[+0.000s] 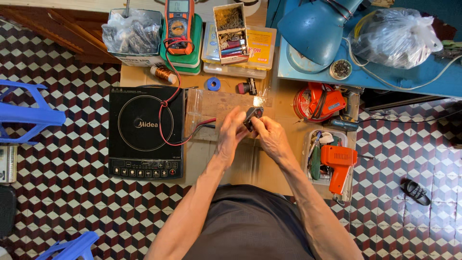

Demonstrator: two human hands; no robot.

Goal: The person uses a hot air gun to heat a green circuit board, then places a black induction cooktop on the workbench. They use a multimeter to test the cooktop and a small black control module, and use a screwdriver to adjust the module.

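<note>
A small dark part (253,116) is held between both hands above the middle of a low wooden table (276,103), over a brown board (216,103) lying there. The left hand (231,132) is seen with its fingers curled narrowly around the near side of the part, and the right hand (269,135) is pinched on it from the other side, thumb and fingertips closed; the exact shape of the part cannot be told, as it is blurred and partly covered. To the left of the hands a black induction cooktop (146,132) is set flat on the table, and red and black test leads (168,103) are draped across it from an orange multimeter (178,24) standing at the table's far edge. Beside the meter a small open box of parts (231,33) is placed. To the right of the hands an orange soldering gun (338,166) is laid in a clear tray (308,139), and farther back a blue desk lamp (315,29) is seen on a blue surface. A patterned tiled floor (72,192) is spread around the table.
</note>
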